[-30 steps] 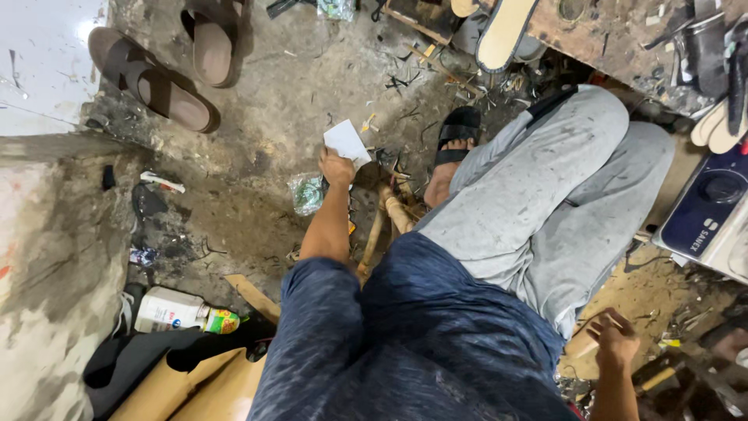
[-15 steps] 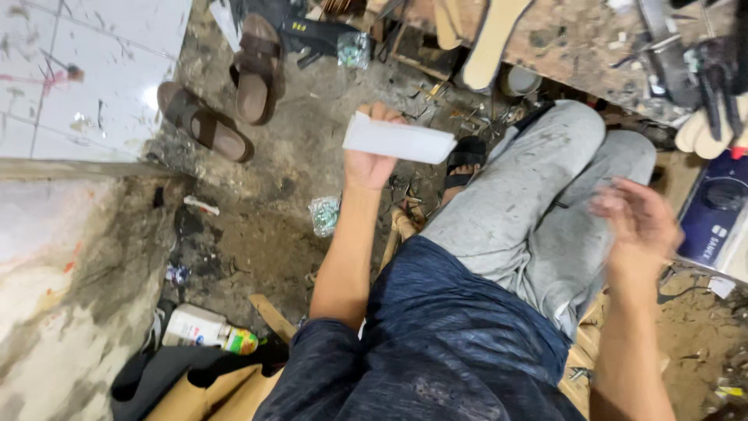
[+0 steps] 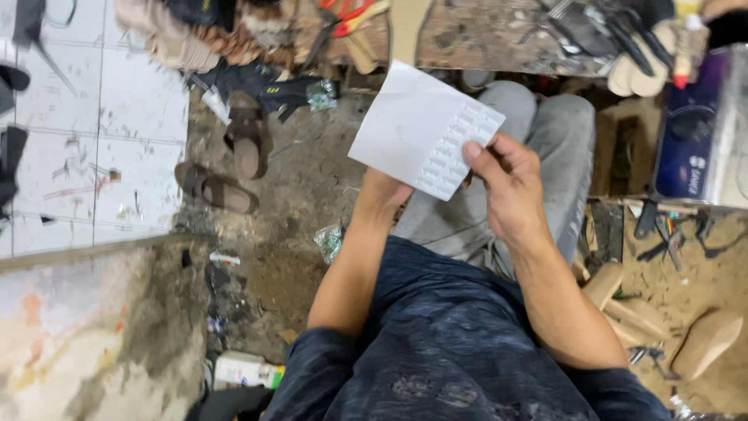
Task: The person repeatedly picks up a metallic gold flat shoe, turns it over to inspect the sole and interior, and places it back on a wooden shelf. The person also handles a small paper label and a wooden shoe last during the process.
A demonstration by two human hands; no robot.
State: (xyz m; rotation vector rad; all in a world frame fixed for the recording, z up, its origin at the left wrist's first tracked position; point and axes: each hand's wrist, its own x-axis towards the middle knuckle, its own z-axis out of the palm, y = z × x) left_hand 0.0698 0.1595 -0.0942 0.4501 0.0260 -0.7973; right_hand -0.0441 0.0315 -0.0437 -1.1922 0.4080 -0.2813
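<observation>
A white rectangular sheet [image 3: 417, 125] with a ribbed patch along one edge is held up in front of me over my grey-trousered knees. My left hand [image 3: 383, 191] grips it from beneath, mostly hidden behind the sheet. My right hand [image 3: 506, 183] pinches the ribbed right edge with thumb on top. Both forearms reach out from dark blue sleeves.
A pair of brown sandals [image 3: 230, 168] lies on the dirt floor to the left, beside white tiles [image 3: 93, 140]. A cluttered wooden bench [image 3: 499, 35] with tools and shoe soles runs along the top. A blue box [image 3: 693, 132] stands right; wooden pieces [image 3: 705, 343] lie lower right; a white bottle [image 3: 245, 370] lower left.
My left hand lifted the white sheet from the floor up to chest height. My right hand came in from the right and took hold of its edge.
</observation>
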